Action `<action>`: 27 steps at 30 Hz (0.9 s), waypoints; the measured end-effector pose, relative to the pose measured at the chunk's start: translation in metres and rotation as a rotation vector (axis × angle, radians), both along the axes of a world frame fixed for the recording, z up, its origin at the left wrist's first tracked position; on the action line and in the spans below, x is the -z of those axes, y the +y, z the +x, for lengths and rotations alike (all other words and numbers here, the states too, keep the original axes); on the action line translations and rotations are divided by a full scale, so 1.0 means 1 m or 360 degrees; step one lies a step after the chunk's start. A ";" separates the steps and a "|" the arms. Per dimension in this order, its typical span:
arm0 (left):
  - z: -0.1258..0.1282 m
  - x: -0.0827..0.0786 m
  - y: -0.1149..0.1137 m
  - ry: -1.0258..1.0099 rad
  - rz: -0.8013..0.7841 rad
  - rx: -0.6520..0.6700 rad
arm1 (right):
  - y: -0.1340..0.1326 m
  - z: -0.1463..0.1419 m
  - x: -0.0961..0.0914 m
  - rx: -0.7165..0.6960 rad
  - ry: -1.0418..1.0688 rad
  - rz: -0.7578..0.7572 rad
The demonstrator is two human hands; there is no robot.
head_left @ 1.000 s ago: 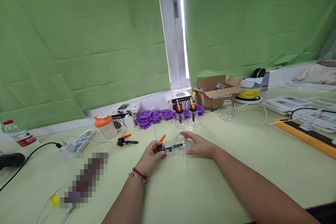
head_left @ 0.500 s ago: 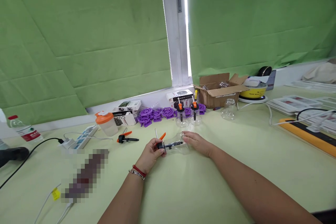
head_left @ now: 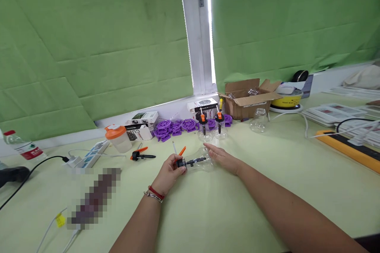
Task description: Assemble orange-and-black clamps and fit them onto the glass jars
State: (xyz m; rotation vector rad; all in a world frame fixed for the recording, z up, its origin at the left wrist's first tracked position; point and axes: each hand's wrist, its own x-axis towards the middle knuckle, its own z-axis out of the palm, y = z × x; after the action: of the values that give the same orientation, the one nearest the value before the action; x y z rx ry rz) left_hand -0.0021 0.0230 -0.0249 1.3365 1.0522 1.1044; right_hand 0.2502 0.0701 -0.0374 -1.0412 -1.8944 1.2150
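My left hand (head_left: 172, 169) is closed round the black pump top (head_left: 180, 163) of a clear bottle (head_left: 199, 161). The bottle lies on its side in the air or on the table; which, I cannot tell. A black tube shows inside it, and an orange lever (head_left: 182, 150) sticks up beyond my fingers. My right hand (head_left: 223, 158) rests at the bottle's wide base, fingers stretched out flat together. To the left lies a loose black and orange pump top (head_left: 142, 155). Behind stand two clear bottles (head_left: 204, 136) (head_left: 220, 133) fitted with such tops.
Purple plastic parts (head_left: 163, 129) lie along the wall beside small printed boxes (head_left: 139, 132). An open carton (head_left: 249, 102) and a bare clear bottle (head_left: 259, 121) are at the back right. A lidded cup (head_left: 119, 139), a power strip (head_left: 95, 153) and cables are at left.
My right hand's fingers have straightened from their bend round the bottle's base and now lie flat against it. The left hand keeps its hold on the pump top.
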 end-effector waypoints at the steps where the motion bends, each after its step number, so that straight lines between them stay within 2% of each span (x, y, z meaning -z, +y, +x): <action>1: 0.000 0.000 0.000 0.0001 0.0002 0.0002 | -0.001 0.003 -0.001 -0.0063 0.0015 -0.0006; 5: -0.002 0.000 0.000 -0.0003 0.0014 -0.0007 | -0.003 0.009 -0.006 -0.0235 -0.0019 0.0081; 12: -0.004 -0.002 0.000 -0.0025 0.0022 -0.0003 | -0.002 0.006 -0.007 -0.0058 -0.0229 0.0129; 27: -0.003 0.003 0.001 -0.0017 0.0012 0.0053 | -0.004 -0.004 -0.007 0.0075 -0.0217 0.0001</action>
State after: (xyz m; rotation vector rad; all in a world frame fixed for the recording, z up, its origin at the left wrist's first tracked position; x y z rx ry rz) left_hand -0.0056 0.0241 -0.0282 1.3481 1.0156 1.0906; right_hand 0.2463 0.0665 -0.0302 -1.1880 -1.9613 1.1420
